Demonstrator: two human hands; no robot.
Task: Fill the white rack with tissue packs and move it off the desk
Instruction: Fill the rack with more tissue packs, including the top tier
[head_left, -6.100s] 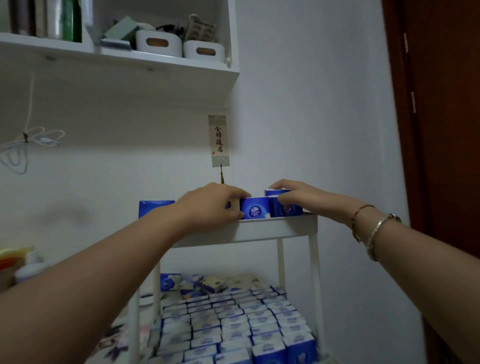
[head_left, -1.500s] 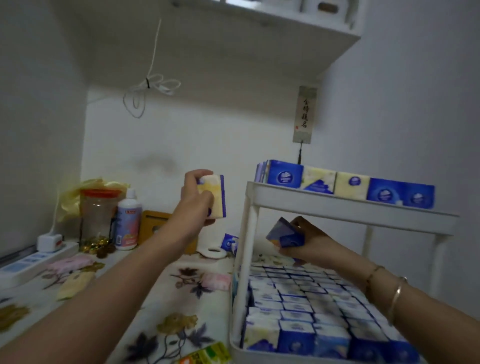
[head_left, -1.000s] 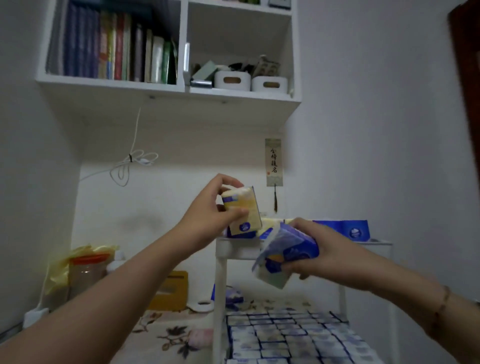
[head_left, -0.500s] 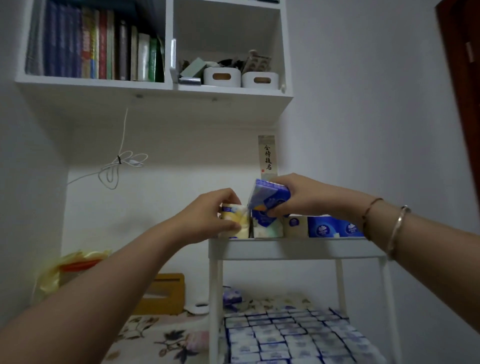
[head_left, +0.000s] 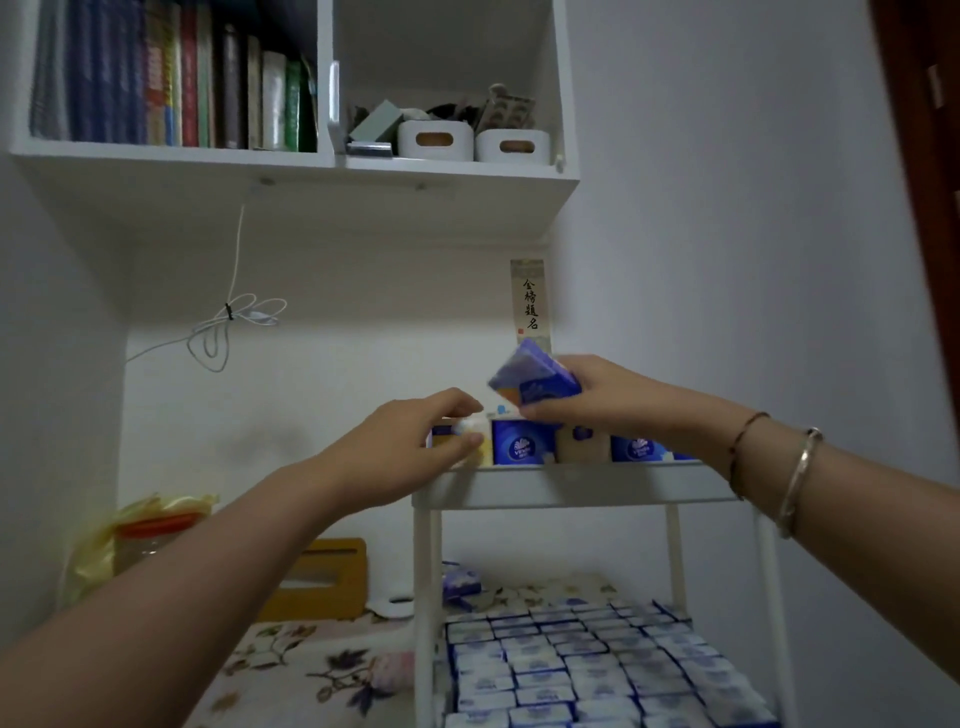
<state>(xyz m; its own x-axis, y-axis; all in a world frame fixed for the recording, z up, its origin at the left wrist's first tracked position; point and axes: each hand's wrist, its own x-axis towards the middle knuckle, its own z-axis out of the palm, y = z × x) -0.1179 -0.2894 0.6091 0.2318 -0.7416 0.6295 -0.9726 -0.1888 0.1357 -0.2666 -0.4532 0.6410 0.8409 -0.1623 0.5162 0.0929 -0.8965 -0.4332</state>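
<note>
Tissue packs (head_left: 558, 670) crowd the lower tier of the white rack (head_left: 571, 491) on the desk (head_left: 311, 670) as the left hand (head_left: 410, 452) pinches a pack at the top tier's left edge and the right hand (head_left: 597, 400) grips another above the unfinished row.

Glossy film-wrapped tissue packs (head_left: 521, 449) sit on the smooth matt white rack (head_left: 571, 488) above a floral cloth (head_left: 311, 670).
</note>
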